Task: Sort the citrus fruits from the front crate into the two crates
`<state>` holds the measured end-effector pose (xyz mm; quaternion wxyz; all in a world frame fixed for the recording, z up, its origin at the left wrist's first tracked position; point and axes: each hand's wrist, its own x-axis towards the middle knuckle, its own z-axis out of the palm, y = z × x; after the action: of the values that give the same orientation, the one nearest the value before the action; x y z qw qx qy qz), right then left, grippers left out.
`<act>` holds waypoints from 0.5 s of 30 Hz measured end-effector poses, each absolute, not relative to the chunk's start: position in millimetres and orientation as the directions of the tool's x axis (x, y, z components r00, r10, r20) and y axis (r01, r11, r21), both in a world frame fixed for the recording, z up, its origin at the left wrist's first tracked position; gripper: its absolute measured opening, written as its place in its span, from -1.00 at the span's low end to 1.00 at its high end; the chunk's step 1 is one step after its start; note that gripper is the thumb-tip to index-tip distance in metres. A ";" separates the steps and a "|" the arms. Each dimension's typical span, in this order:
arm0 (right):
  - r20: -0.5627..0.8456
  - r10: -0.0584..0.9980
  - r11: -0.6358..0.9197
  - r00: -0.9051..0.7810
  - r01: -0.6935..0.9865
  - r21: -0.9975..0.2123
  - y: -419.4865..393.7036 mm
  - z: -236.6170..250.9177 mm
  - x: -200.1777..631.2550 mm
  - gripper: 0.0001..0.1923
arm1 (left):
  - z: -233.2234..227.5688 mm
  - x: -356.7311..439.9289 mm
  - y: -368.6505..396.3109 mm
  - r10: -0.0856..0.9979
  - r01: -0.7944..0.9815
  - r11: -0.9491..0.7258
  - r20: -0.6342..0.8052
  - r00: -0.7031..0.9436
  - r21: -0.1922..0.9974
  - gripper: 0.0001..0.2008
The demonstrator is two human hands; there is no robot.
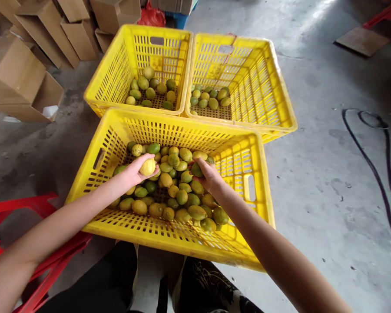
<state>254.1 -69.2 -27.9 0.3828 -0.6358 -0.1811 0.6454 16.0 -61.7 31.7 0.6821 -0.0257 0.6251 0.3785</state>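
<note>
Both hands are down in the near yellow slotted plastic crate [263, 191], among its heap of yellow and green lemons [179, 195]. The left hand [135, 170] has its fingers curled closed around one pale yellow lemon [148, 167], lifted just above the heap at the crate's left side. The right hand [207, 174] grips a green lemon [196, 170] at the heap's far middle, fingers closed on it.

This looks like a picking-over step, one fruit in each hand. Any lift has to clear the crate's tall far wall.

Beyond it stand the far left yellow crate [117, 74] and the far right yellow crate [267, 78], touching side by side, each thinly filled, with plenty of open room inside. A red plastic frame [26, 204] crowds the near left; bare concrete lies open to the right.
</note>
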 end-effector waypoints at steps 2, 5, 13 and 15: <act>-0.676 0.728 -0.634 0.116 -0.265 -0.727 -67.8 -25.6 252.6 -0.74 | 31.7 16.2 -61.6 0.477 -0.565 0.697 -0.874 -0.094 0.441 -0.83; -0.664 0.735 -0.614 0.138 -0.280 -0.738 -66.4 -21.9 250.1 -0.74 | 29.8 16.4 -61.8 0.464 -0.551 0.704 -0.878 -0.121 0.448 -0.85; -0.647 0.744 -0.583 0.164 -0.314 -0.750 -66.2 -25.6 249.8 -0.76 | 23.6 14.4 -61.6 0.420 -0.536 0.764 -0.908 -0.012 0.360 -0.85; -0.649 0.745 -0.585 0.154 -0.318 -0.747 -65.8 -31.1 252.1 -0.76 | 21.7 13.2 -61.1 0.420 -0.498 0.779 -0.907 -0.039 0.382 -0.82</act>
<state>252.1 -65.8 -31.1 0.4231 -0.6308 -0.1695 0.6280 13.2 -61.1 21.7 0.6927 -0.0303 0.6400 0.3312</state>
